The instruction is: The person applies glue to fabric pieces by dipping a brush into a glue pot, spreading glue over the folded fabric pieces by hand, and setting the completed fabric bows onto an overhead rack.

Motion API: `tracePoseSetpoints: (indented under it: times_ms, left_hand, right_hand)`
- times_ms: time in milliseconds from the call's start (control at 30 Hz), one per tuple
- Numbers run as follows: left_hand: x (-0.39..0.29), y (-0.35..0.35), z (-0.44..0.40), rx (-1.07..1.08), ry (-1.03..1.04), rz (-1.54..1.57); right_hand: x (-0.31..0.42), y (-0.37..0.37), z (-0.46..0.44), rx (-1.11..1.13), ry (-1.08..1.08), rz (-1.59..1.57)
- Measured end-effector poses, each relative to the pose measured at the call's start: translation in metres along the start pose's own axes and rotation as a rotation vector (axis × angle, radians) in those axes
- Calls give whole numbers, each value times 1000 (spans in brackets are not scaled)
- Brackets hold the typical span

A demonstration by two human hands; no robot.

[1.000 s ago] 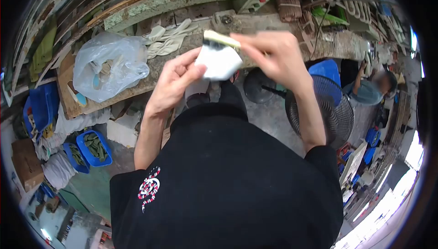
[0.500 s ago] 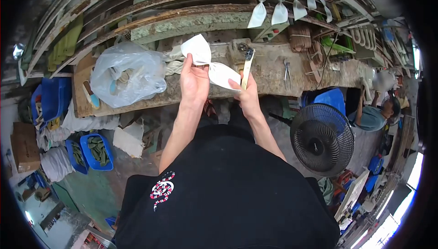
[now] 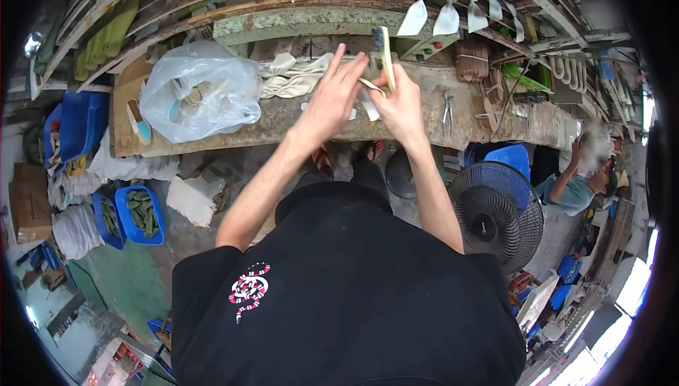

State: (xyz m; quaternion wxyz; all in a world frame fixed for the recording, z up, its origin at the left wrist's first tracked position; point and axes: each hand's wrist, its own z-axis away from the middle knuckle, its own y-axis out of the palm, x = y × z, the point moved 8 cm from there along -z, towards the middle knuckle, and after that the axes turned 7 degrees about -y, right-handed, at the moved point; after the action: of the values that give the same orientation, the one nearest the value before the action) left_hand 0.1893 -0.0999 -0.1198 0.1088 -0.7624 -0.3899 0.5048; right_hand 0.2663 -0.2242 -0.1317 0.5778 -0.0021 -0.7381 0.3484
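My right hand [image 3: 401, 107] is closed around a brush [image 3: 386, 61] with a pale handle and dark bristles pointing up. Its thumb also meets the edge of a white bow-shaped strap [image 3: 369, 105], mostly hidden between the hands. My left hand [image 3: 334, 102] is back-up over that strap, its forefinger stretched away and the other fingers close together at the strap's edge; its thumb is hidden. Just beyond my left hand lies a pile of cream twisted straps [image 3: 293, 78] on the workbench [image 3: 262, 126].
A clear plastic bag [image 3: 205, 96] stands left on the bench, beside a shoe [image 3: 139, 121]. Pliers [image 3: 448, 112] and sandals [image 3: 488, 96] lie right. White bow-shaped straps [image 3: 447, 8] hang on the rack above. A black fan [image 3: 495, 216] stands right, near another person [image 3: 576, 184].
My left hand has turned from palm-up to back-up and come closer to my right. The brush has risen upright, bristles up. The white strap, spread out before, is now mostly hidden.
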Motion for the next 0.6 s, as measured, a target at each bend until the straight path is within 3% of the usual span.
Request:
tracePoseSetpoints:
  times_ms: [67,167,233,300,333,400,433,467,533,600]
  left_hand:
    - [19,20,-4,219,23,79]
    - [34,23,-5,173,-88,163]
    - [42,22,-2,183,-370,333]
    - [53,25,7,212,-537,439]
    - [60,34,11,215,-535,441]
    - [66,50,16,173,-608,966]
    - [64,50,22,249,-680,975]
    - [63,52,23,254,-679,975]
    - [60,59,24,189,-765,1306]
    - [46,51,20,188,-723,1204]
  right_hand:
    - [5,2,-4,15,34,66]
    - [1,-8,-3,-60,51,-27]
    - [-15,-13,2,-105,80,-31]
    - [-29,-22,4,-330,-107,-231]
    - [-35,-16,2,-363,-67,-473]
    - [-48,-12,8,-339,197,-859]
    - [-48,-9,9,-327,222,-981]
    - [-48,-8,10,-331,222,-981]
    - [-46,2,10,-308,263,-1157]
    - [-40,2,12,-317,243,-1124]
